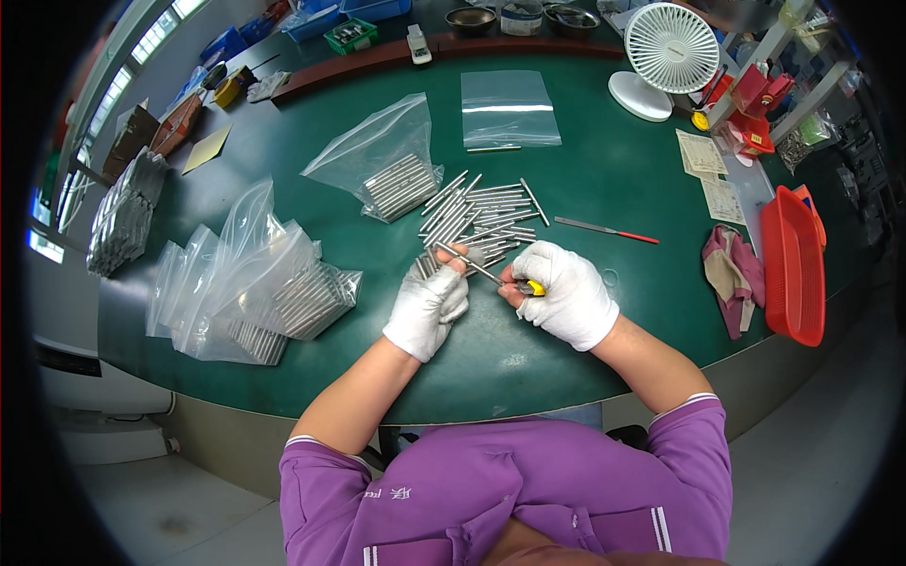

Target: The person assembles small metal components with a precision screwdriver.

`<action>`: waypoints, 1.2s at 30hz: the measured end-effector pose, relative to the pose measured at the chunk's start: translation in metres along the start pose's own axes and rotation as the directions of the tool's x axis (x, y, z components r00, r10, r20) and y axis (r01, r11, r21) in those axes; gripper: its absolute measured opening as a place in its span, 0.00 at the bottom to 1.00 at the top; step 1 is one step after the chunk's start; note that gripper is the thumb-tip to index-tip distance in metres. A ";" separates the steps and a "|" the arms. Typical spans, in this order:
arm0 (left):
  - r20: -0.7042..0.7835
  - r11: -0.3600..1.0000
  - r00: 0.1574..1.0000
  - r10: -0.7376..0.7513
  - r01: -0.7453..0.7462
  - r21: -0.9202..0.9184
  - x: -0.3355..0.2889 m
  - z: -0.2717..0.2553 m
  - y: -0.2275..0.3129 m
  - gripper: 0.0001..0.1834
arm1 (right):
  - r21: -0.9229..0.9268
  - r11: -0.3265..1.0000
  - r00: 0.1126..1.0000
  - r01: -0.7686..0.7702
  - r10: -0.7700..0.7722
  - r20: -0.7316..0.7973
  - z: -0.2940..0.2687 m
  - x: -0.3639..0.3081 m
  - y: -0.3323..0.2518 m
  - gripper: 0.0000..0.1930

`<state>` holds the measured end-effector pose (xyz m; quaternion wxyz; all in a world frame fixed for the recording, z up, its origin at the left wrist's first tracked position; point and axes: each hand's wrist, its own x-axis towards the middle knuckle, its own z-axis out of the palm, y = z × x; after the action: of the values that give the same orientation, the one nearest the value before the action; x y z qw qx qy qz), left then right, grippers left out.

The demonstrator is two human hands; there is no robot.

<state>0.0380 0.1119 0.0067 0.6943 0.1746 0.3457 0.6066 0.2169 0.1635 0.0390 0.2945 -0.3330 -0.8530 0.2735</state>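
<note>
My left hand (425, 307), in a white glove with bare fingertips, is closed on a thin metal rod (478, 269). The rod slants down to the right, toward my other hand. My right hand (574, 297), gloved the same way, grips a small tool with a yellow and black handle (535, 288). Its working end meets the rod's near end but is mostly hidden by my fingers. Just beyond both hands spreads a loose pile of metal rods (491, 203). A few rod ends show beside my left fingers; whether they are held is unclear.
Bags of rods (307, 302) lie at left, another bag (401, 189) beyond the pile. An empty clear bag (510, 108) lies further back. A red-handled file (604, 229), a cloth (731, 278), a red basket (795, 269) and a white fan (670, 52) are at right.
</note>
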 end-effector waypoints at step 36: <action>-0.078 0.985 0.997 0.019 -0.005 0.172 -0.002 0.006 0.001 0.12 | 0.194 0.981 0.981 -0.021 -0.017 0.192 -0.008 0.001 -0.001 0.11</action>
<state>0.0413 0.1112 0.0123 0.6587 0.2120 0.4228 0.5851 0.2215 0.1658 0.0453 0.2416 -0.2755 -0.8462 0.3869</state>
